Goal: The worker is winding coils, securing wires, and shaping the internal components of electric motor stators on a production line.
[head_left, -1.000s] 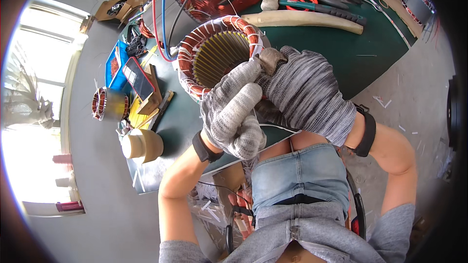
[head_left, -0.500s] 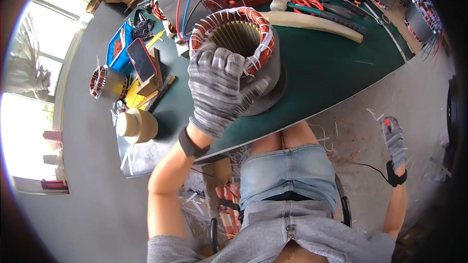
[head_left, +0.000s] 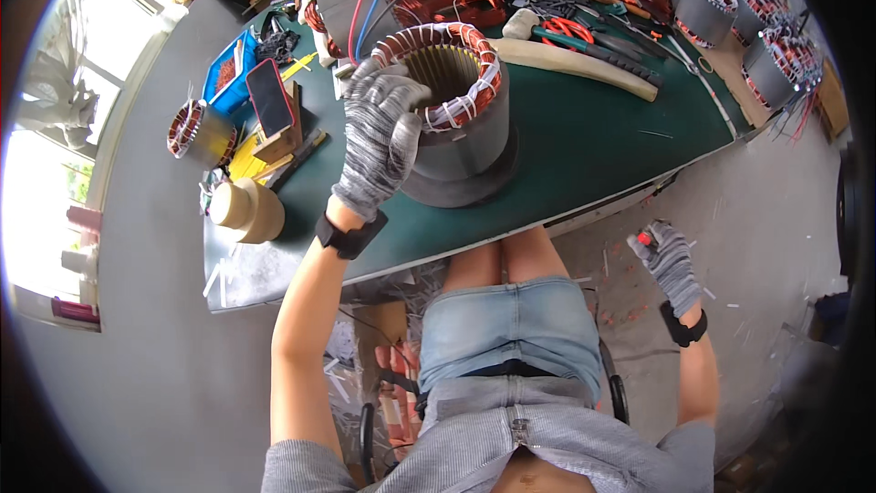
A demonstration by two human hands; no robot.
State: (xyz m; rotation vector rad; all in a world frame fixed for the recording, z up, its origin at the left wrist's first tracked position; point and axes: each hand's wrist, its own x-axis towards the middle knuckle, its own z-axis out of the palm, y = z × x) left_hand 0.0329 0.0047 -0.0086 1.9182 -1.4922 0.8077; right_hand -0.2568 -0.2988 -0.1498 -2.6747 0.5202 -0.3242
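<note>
In the head view, a large grey stator with white-laced copper windings is seated upright on a dark round base, close to the near edge of the green counter. Its winding rim is touched on the left side by the gloved left hand; the fingers are bent over the rim and the thumb is held apart, but whether the rim is gripped cannot be told.

The gloved right hand is held well apart, past the near edge and above the floor. Its fingers are curled, and a small red thing is seen at them; whether it is pinched cannot be told.

By the near left corner, a cream spool-like object is placed. Along the left edge, a phone is propped on a wooden block. Behind the stator and to its right, a curved pale bar is laid beside a mallet. Smaller wound stators are stood by the far right corner.
</note>
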